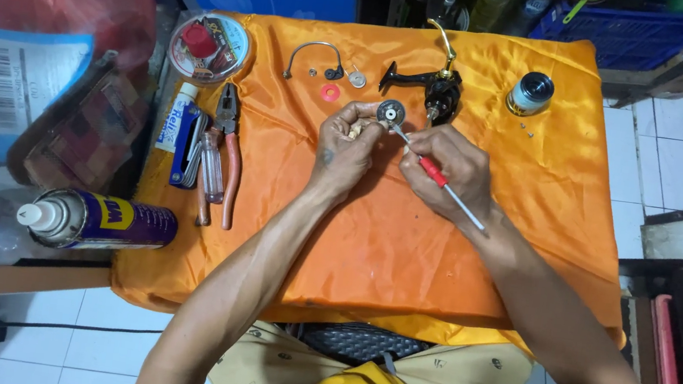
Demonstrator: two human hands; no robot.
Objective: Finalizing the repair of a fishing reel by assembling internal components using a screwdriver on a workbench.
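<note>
My left hand (344, 146) pinches a small round grey gear part (391, 113) above the orange cloth (369, 248). My right hand (449, 166) grips a thin brush-like tool with a red and white handle (439, 178); its tip touches the gear part. Just behind the hands lies a black fishing reel body with a gold handle arm (438, 78). A silver spool (532, 92) stands at the right. A wire bail arm (315, 54), a pink washer (330, 92) and a small metal disc (358, 79) lie at the back.
Pliers with orange grips (227, 152), a clear-handled screwdriver (212, 167), a blue hex key set (185, 147) and a white tube (175, 115) lie at the cloth's left. A round line spool case (207, 47) sits behind them. A blue spray can (99, 221) lies on the left shelf.
</note>
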